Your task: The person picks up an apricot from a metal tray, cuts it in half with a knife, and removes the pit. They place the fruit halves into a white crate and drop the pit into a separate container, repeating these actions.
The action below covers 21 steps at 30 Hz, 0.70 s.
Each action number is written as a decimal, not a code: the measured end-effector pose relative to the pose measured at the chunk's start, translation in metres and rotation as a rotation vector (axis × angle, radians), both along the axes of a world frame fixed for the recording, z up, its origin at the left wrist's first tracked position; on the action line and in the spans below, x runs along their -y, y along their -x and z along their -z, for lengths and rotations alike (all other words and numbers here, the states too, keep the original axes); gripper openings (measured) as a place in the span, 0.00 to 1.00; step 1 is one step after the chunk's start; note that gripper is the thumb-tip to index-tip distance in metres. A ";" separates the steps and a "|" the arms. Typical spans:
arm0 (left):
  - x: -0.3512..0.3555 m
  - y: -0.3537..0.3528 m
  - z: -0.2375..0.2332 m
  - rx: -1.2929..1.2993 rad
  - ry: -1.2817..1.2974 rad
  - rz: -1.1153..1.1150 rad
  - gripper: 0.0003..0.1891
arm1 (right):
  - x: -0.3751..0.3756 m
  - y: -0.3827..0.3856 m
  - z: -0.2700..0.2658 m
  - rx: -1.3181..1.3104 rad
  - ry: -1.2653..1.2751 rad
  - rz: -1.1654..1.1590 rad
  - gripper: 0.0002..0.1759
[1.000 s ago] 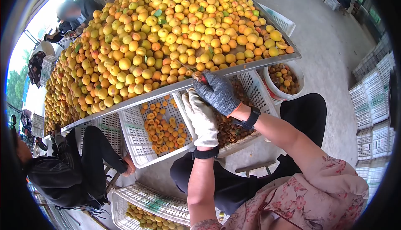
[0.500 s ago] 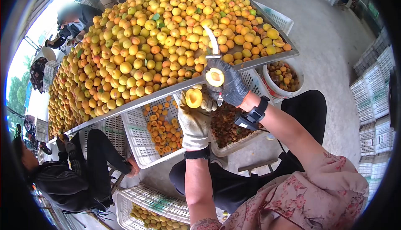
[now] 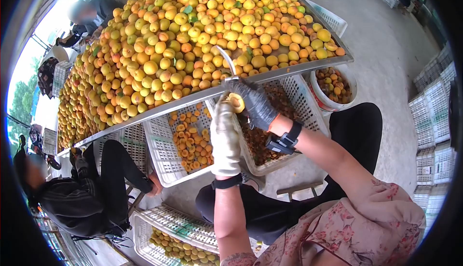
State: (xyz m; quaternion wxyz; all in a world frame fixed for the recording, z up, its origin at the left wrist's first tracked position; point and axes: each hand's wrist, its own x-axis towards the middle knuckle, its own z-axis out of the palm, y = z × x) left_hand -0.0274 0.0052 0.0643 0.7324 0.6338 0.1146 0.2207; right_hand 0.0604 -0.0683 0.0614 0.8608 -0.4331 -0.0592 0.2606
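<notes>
My right hand [image 3: 255,104], in a dark glove, is closed round a knife with a curved blade [image 3: 226,61] that points up and left over the table edge. An apricot half [image 3: 236,102], with a brown centre, sits at the fingers of that same hand. My left hand [image 3: 225,143], in a whitish glove and slightly blurred, is turned edge-on with its fingers closed at the left side of this half. Both hands meet just below the metal table rim, above two crates. Left-hand fingertips are partly hidden.
Apricots heap the metal-edged table [image 3: 270,76]. Below stand a white crate of apricot halves [image 3: 164,155] and a crate of dark brownish bits [image 3: 263,168]. A bucket [image 3: 354,85] of fruit is at right. A person [image 3: 72,203] sits at left; stacked crates [image 3: 429,121] line the right.
The yellow apricot half in my left hand no longer shows. My left hand has turned edge-on and meets the half in my right hand, which has moved slightly left and down with the knife.
</notes>
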 end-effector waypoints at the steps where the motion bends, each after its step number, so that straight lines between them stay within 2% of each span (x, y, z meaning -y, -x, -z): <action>1: 0.010 -0.003 -0.001 0.002 0.000 -0.074 0.16 | -0.007 -0.001 0.008 -0.020 0.072 0.038 0.12; 2: 0.017 -0.006 -0.002 0.004 0.001 -0.146 0.14 | -0.010 -0.004 0.016 -0.017 0.073 0.040 0.12; 3: 0.019 -0.009 -0.007 0.021 0.152 -0.152 0.11 | -0.013 -0.004 0.015 0.163 0.093 0.159 0.12; 4: 0.016 -0.012 -0.003 0.069 0.067 -0.168 0.08 | -0.013 -0.005 0.013 0.343 0.112 0.280 0.13; 6: 0.016 -0.015 -0.004 0.108 0.142 -0.172 0.06 | 0.002 -0.012 0.001 0.248 0.022 0.225 0.12; 7: 0.013 -0.020 0.004 0.173 0.312 -0.148 0.06 | 0.014 -0.016 -0.013 0.154 -0.066 0.163 0.12; 8: 0.012 -0.020 0.007 0.141 0.631 -0.060 0.09 | 0.026 -0.019 -0.023 0.052 -0.154 0.104 0.11; 9: 0.009 -0.021 0.013 0.148 0.651 0.016 0.12 | 0.034 -0.023 -0.033 0.069 -0.213 0.041 0.10; 10: 0.009 -0.022 0.016 0.154 0.673 0.094 0.15 | 0.037 -0.019 -0.048 -0.053 -0.314 0.017 0.10; 12: 0.015 -0.021 0.011 0.126 0.676 0.123 0.17 | 0.037 -0.022 -0.054 -0.051 -0.383 0.007 0.11; 14: 0.021 -0.022 0.009 0.101 0.678 0.148 0.18 | 0.033 -0.020 -0.058 -0.022 -0.328 0.074 0.10; 16: 0.027 -0.023 0.001 0.174 0.841 0.193 0.18 | 0.033 -0.016 -0.058 0.046 -0.227 0.068 0.14; 17: 0.035 -0.024 -0.004 0.117 0.860 0.069 0.18 | 0.031 -0.016 -0.056 0.032 -0.229 0.099 0.13; 21: 0.035 -0.028 0.002 0.034 0.869 0.012 0.16 | 0.028 -0.013 -0.047 0.076 -0.190 0.214 0.11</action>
